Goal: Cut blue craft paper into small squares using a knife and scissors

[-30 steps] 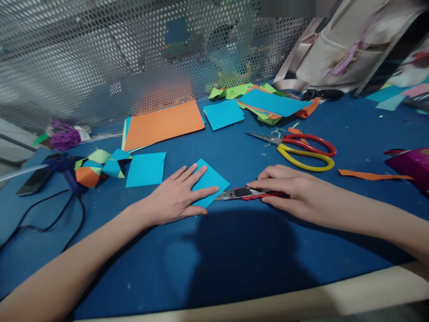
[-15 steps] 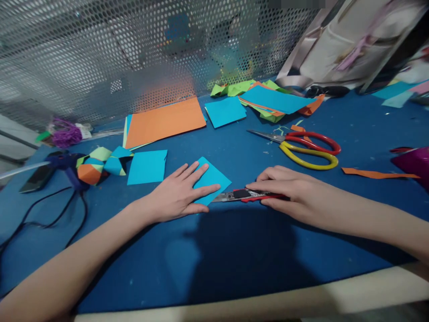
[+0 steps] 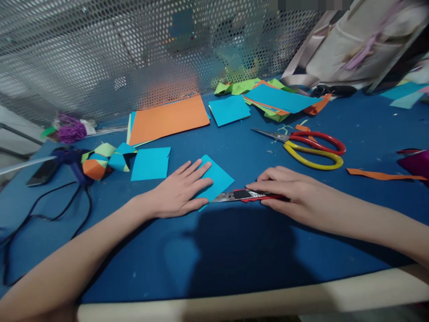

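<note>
Cyan paper square (image 3: 217,179) lies pinned under your flat, released left hand (image 3: 179,194); your right hand (image 3: 288,190) grasps the utility knife (image 3: 246,195), lengthwise left-right, blade touching the square's near-right edge.

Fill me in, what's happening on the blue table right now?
A person is working with coloured paper. The left hand lies flat on a folded turquoise paper square, pinning it to the blue table. The right hand grips a red utility knife lying low on the table, its blade tip at the square's near edge. Red-and-yellow scissors, an orange sheet and another turquoise square lie untouched farther back.
</note>
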Action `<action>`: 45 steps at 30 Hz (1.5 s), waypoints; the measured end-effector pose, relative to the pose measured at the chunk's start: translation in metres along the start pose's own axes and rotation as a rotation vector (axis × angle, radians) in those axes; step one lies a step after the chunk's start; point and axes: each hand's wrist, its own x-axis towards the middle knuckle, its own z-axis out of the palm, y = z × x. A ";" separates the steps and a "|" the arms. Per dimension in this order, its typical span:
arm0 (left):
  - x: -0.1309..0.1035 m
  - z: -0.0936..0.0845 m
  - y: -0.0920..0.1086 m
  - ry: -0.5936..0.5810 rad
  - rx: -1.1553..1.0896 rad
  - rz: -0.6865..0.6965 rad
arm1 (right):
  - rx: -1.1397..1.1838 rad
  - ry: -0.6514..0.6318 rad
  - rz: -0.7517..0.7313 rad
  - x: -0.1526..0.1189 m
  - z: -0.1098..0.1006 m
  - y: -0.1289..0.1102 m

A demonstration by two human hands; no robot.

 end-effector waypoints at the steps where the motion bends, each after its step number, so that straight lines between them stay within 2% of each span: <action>1: -0.001 -0.002 -0.001 -0.011 -0.028 0.003 | -0.001 0.000 -0.002 0.000 0.000 0.000; 9: -0.006 -0.014 -0.015 -0.135 -0.222 0.024 | -0.011 0.011 -0.010 -0.001 0.004 0.003; 17: -0.004 -0.015 -0.016 -0.173 -0.300 0.014 | -0.038 0.040 -0.066 -0.002 0.006 0.003; 31: -0.005 -0.010 -0.019 -0.137 -0.287 0.037 | -0.030 0.022 -0.070 -0.001 0.006 0.002; 41: -0.004 -0.008 -0.021 -0.021 -0.191 0.048 | -0.053 0.054 -0.093 0.000 0.007 0.002; 45: -0.002 -0.004 -0.023 -0.060 -0.164 0.025 | -0.059 0.068 -0.095 0.000 0.009 0.002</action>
